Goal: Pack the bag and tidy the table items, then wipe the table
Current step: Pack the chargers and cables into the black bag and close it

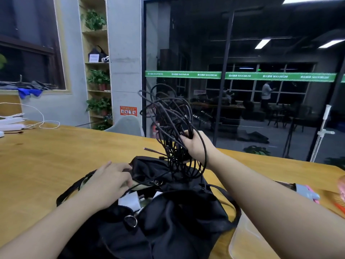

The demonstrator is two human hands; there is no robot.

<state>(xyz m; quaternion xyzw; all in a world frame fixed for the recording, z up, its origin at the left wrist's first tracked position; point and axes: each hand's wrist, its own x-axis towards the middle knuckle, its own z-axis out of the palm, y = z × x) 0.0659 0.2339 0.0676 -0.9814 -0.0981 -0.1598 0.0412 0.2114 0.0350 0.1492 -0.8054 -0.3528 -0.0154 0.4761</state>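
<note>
1. Nearest to me, at the bottom centre of the frame, the black bag [168,221] lies on the wooden worktop [46,156] with its zip undone and its mouth gaping; something white already shows inside. I judge the packing is under way, not finished.
2. My left hand [110,182] sits at the left lip of the bag's opening. Its fingers [125,168] are bent over the black fabric edge, pinching it and holding the mouth apart.
3. At the right edge of the frame, still out on the worktop, are a grey-and-pink object [306,193] I cannot identify, an orange comb [338,202], and a clear plastic piece [248,238] at lower right. These look left to tidy.
4. Just past the bag, at centre frame, my right hand [196,146] is raised above the opening, fingers clenched round a tangled bundle of black cables [171,124]. Loops stand up above my fist; the lower ends hang down and reach the bag's mouth, so the bundle is not yet stowed.
5. Farther off, at the left edge, white power strips [11,124] and a white cord [37,116] lie on the worktop.
6. I see no cloth on the worktop; wiping appears not yet begun.
</note>
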